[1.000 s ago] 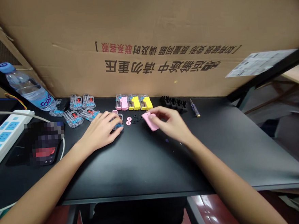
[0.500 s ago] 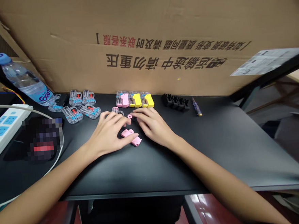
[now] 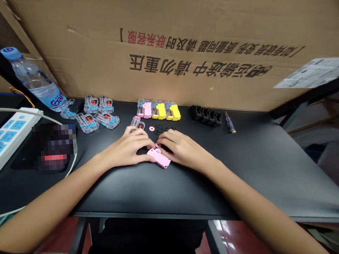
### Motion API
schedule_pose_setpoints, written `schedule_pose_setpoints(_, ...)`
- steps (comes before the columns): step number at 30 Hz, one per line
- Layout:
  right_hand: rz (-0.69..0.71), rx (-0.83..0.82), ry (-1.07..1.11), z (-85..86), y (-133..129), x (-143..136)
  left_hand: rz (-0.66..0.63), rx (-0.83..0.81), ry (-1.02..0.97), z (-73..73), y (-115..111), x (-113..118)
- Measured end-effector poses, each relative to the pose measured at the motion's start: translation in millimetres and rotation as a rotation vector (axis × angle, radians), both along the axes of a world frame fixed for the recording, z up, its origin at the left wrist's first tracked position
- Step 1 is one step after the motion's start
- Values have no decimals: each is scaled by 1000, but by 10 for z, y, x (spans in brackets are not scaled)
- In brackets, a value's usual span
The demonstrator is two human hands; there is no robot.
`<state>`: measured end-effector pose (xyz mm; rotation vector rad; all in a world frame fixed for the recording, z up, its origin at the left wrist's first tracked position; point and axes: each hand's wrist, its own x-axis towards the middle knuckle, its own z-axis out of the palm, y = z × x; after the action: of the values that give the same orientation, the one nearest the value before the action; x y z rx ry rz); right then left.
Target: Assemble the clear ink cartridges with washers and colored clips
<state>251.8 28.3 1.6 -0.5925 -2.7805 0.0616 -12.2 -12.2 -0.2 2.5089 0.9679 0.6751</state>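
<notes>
Just in front of my hands lies a pink plastic casing (image 3: 162,160), shaped like a small toy body with a round lobe. My left hand (image 3: 129,148) is closed at its left end, thumb and index finger at its edges. The right hand (image 3: 184,148) pinches a small pink ring (image 3: 158,145) just above the casing, close to the left fingertips. Beyond the fingers lie another pink ring (image 3: 152,128) and several black rings (image 3: 161,130). A clear case with a pink part (image 3: 136,121) sits behind my left hand, partly covered by it.
Clear cases with pink and yellow parts (image 3: 160,111) stand at the back; several transparent cases (image 3: 88,123) lie left. Rightward are black parts (image 3: 206,116) and a screwdriver (image 3: 230,122). A bottle (image 3: 43,85), power strip (image 3: 10,134) and cable occupy the left. A cardboard box (image 3: 178,10) walls the back.
My view has shifted slightly. Both hands have drawn back from the small rings toward the casing, uncovering the black rings. A pink ring is now between the right fingertips.
</notes>
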Motion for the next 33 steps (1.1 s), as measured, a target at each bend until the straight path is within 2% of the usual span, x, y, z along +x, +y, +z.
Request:
schedule_pose_setpoints(7,6,-34,-23,26,-28,16,-51,-114,-112,-58,-9,45)
schedule_pose_setpoints(11,-56,-19,-79,25,-45,29,-29,-152,-157,-92,23,35)
schedule_pose_setpoints(13,-79,-63,-75,19,-40,41,-22,-174,-168,-97,37,28)
schedule_pose_setpoints(15,-85,-185,11,20,-26,53,-20,-189,-172,-101,48,23)
schedule_pose_setpoints(17,-111,-375,183,36,-9,61,-21,-198,-172,-108,56,20)
schedule_pose_setpoints(20,-188,-776,400,75,4,54,-12,-215,-171,-125,62,17)
schedule_pose_setpoints(23,-274,-1115,445,91,-3,25,0,-220,-162,-138,60,18)
schedule_pose_setpoints(26,-328,-1209,448,76,-21,-10,7,-207,-157,-141,52,26)
schedule_pose_setpoints(33,-320,-1219,391,82,-69,-54,13,-218,-150,-122,40,42)
